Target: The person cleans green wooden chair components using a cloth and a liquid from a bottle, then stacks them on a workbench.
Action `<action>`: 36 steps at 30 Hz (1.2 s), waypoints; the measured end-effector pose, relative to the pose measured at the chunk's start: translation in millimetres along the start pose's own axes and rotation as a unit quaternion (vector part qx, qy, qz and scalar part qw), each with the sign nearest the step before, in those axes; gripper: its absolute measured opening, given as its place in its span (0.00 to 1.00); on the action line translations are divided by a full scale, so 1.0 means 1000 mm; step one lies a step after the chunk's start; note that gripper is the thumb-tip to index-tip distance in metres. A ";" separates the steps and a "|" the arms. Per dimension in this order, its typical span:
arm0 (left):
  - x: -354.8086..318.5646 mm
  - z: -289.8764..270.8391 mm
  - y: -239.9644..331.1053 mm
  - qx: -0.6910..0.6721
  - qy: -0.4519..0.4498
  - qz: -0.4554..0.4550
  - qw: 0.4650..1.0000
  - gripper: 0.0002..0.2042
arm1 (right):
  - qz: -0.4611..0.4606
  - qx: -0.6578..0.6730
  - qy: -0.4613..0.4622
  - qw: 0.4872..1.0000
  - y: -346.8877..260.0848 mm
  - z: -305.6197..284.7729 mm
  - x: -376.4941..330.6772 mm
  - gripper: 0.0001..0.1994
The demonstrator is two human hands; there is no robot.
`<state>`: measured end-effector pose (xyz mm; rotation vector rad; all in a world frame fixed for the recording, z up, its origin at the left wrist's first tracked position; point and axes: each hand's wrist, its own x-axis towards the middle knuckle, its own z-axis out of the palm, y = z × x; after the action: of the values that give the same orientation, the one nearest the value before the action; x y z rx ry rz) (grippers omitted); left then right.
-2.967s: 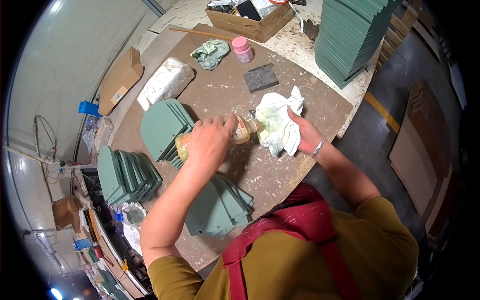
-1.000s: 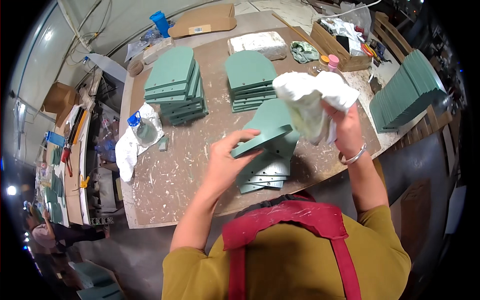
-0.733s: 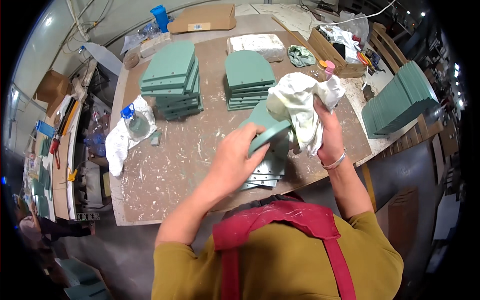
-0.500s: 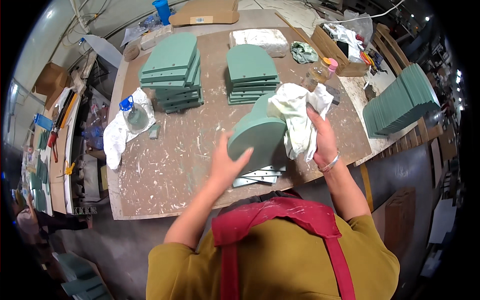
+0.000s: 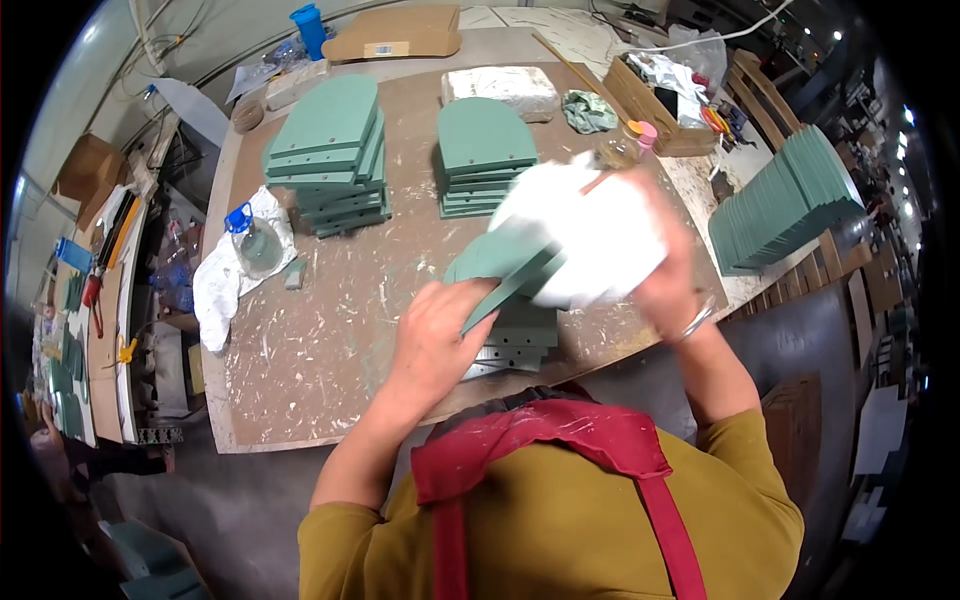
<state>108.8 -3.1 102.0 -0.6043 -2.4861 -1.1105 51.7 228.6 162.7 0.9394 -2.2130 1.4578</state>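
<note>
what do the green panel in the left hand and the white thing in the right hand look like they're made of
Green panel: probably painted board or sheet, matt green; it stays flat and stiff with a thin straight edge. White cloth: soft fabric rag, going by its bunched, rounded folds, though motion blur hides the weave.

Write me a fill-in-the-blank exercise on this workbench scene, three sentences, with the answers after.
1. The left hand holds a ____ panel up off the table.
2. The right hand presses a white ____ against that panel.
3. A clear bottle with a ____ cap stands on a white cloth at the table's left side.

Missing words: green; rag; blue
</note>
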 end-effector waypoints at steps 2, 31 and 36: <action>-0.007 0.014 0.001 -0.233 0.044 -0.189 0.953 0.14 | -0.221 -0.238 -0.178 0.929 -0.016 0.028 0.000 0.19; -0.017 0.032 -0.015 -0.208 0.068 -0.214 0.952 0.12 | -0.196 -0.298 -0.135 0.924 0.017 0.065 -0.022 0.15; -0.011 0.025 -0.007 -0.200 0.066 -0.203 0.956 0.13 | -0.041 -0.163 -0.061 0.984 0.044 0.033 -0.019 0.19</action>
<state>110.9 9.6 77.0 -0.1025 -2.3378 -1.7715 38.5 217.3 107.1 1.0124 -2.3732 0.9830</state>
